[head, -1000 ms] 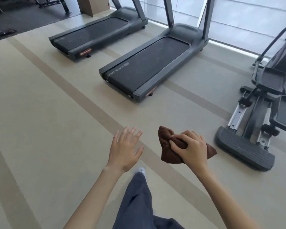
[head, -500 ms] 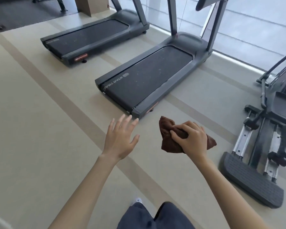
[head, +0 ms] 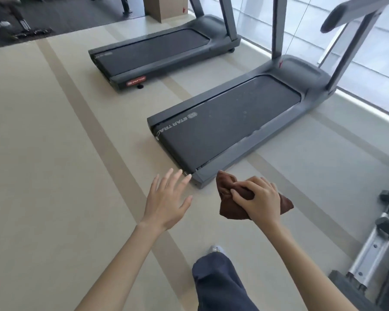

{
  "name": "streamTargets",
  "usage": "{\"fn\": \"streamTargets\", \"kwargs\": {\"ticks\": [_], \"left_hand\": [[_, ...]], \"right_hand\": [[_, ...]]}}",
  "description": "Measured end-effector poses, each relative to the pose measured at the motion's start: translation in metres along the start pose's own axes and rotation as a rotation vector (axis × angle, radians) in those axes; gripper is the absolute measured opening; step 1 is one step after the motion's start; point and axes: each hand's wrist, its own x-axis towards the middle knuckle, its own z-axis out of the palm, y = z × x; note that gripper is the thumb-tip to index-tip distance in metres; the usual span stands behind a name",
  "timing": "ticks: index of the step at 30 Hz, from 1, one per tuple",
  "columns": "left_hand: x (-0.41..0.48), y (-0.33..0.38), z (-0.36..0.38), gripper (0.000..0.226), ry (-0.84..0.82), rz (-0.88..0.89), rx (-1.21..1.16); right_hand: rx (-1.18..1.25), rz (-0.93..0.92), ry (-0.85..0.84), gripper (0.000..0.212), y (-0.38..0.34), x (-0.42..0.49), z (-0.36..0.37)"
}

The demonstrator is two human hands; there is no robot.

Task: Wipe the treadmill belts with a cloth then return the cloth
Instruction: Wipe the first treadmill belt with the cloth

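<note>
**A:** What was the right hand [head: 259, 199] doing?

**B:** Its fingers were curled over a bunched brown cloth [head: 228, 208] and gripped it from above. Cloth stuck out on both sides of the fist, a bigger fold toward the left hand and a smaller corner on the far side.

**A:** And the left hand [head: 166, 202]?

**B:** It was open, with the fingers straight and slightly spread and the palm down. It held nothing and touched nothing, and it was stretched out over the beige floor [head: 43, 153].

**A:** Where was the cloth in relation to the machines?

**B:** It was up in the air, just short of the rear corner of the near treadmill [head: 252, 147]. The top fold of the cloth came close to that corner, but I could not tell whether they touched. The cloth was not on the dark belt [head: 229, 117], which lay bare with pale specks on it and white lettering at its rear end.

**A:** Was there another treadmill?

**B:** Yes, a second treadmill [head: 133, 80] stood farther off to the left, parallel to the first. Its own belt [head: 153, 50] was bare. Both machines faced a bright window [head: 368, 52].

**A:** Anything else close by?

**B:** A dark blue trouser leg [head: 216, 283] and a pale shoe [head: 216, 249] showed below the hands. Part of another exercise machine [head: 373, 243] was at the right edge, and a cardboard box [head: 164, 6] stood at the top.
</note>
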Motion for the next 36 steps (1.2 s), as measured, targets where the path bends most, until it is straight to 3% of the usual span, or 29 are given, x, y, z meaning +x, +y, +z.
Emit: {"fn": "streamTargets", "kwargs": {"ticks": [6, 13, 27, 36], "left_hand": [[0.109, 0.019, 0.014, 0.055, -0.004, -0.081, -0.008], [0.173, 0.01, 0.042, 0.056, -0.064, -0.195, -0.042], [0.354, -0.078, 0.102, 0.055, -0.124, -0.365, -0.108], [0.422, -0.116, 0.185, 0.055, -0.23, -0.516, -0.129]], "right_hand": [[0.012, -0.047, -0.081, 0.007, 0.054, 0.116, 0.011], [-0.013, -0.125, -0.247, 0.007, 0.094, 0.203, 0.055], [-0.087, -0.256, -0.454, 0.007, 0.135, 0.391, 0.195], [-0.072, -0.348, -0.534, 0.009, 0.176, 0.47, 0.311]]}}
